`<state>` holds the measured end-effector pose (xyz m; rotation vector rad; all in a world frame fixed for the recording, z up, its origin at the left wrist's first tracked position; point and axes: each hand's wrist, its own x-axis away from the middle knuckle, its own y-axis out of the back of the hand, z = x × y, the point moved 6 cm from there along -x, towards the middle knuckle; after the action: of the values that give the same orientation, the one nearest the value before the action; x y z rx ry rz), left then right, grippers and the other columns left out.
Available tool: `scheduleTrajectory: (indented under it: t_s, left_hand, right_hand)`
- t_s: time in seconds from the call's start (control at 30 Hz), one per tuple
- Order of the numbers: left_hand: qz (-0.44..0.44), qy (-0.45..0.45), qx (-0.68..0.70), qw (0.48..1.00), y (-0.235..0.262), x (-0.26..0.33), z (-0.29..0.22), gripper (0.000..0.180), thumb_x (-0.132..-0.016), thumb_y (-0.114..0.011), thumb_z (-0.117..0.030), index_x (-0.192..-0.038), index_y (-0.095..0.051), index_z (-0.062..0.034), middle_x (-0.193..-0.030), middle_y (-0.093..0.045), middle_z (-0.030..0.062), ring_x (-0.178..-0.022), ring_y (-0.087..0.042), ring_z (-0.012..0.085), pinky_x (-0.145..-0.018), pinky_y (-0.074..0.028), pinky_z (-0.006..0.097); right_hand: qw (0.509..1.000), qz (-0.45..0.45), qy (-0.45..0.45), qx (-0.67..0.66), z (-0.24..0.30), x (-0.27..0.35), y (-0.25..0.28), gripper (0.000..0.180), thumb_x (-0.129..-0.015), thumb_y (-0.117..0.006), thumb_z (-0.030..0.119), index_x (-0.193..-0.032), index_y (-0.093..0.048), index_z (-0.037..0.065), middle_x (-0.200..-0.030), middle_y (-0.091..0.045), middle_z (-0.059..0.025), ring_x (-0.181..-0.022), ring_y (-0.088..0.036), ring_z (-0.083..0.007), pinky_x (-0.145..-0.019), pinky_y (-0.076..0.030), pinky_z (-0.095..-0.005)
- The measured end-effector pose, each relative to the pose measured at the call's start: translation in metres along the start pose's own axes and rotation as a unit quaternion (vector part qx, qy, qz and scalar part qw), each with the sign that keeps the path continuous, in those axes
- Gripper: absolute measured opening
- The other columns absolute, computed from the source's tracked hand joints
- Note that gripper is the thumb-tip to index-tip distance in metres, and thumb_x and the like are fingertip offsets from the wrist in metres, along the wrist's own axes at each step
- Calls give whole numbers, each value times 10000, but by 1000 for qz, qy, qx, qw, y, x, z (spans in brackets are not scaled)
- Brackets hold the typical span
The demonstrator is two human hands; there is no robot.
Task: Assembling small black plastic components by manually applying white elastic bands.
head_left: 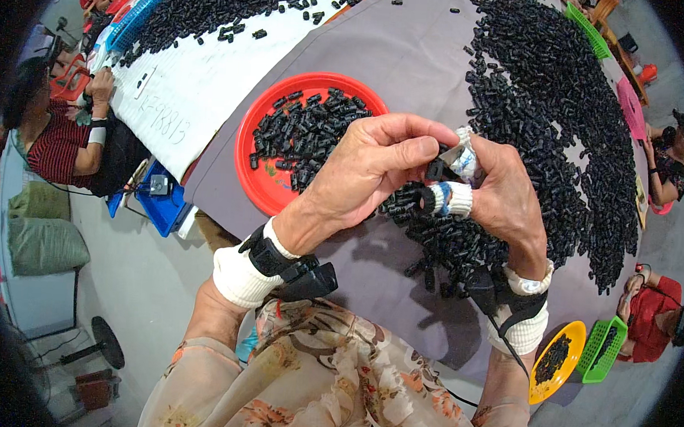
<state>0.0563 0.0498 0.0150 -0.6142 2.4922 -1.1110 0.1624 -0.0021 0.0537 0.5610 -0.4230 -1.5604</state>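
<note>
Left hand (375, 169) and right hand (505, 195) pinch one small black part (435, 170) closed-fingered; a loose grip may drop it into the black pile (564, 109).

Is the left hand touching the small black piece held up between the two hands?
Touching. The head view shows the left hand with thumb and fingertips pinched on the small black piece, with no gap; the right hand meets it from the other side.

One red tray (260, 180), two green baskets (604, 349), countless black pieces (549, 93).
</note>
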Motion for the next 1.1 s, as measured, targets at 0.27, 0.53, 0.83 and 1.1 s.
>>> scheduleTrajectory:
  t_s: [0.27,0.53,0.83,1.1]
  left_hand:
    - [-15,-7,-19,1000,1,1,1,230,-847,-556,-65,-1048,-543,46,-945,-602,84,-847,-589,130,-750,-500,261]
    - [-32,-9,0,999,7,-5,7,244,-850,-551,-75,-1071,-523,22,-946,-602,90,-858,-598,156,-771,-510,297]
    - [-54,6,49,997,-4,-6,14,273,-855,-536,-71,-1107,-468,8,-934,-581,61,-856,-569,115,-742,-483,252]
    - [-89,29,-79,992,-1,-2,10,298,-810,-589,-52,-1081,-487,19,-930,-583,71,-844,-576,120,-749,-477,220]
  right_hand:
    - [1000,-3,20,16,0,0,-3,354,-642,-743,278,-751,-554,0,-545,-526,-78,-463,-464,-144,-458,-385,-298]
    - [992,-82,27,-89,0,7,3,287,-632,-751,179,-791,-573,19,-622,-580,-41,-546,-502,-90,-504,-419,-254]
    - [991,-103,40,-78,9,12,7,453,-626,-761,103,-1022,-551,31,-709,-596,-12,-608,-529,-51,-531,-440,-201]
    - [991,-111,74,-12,8,12,9,390,-631,-741,105,-966,-556,35,-653,-600,-36,-548,-544,-84,-508,-443,-227]
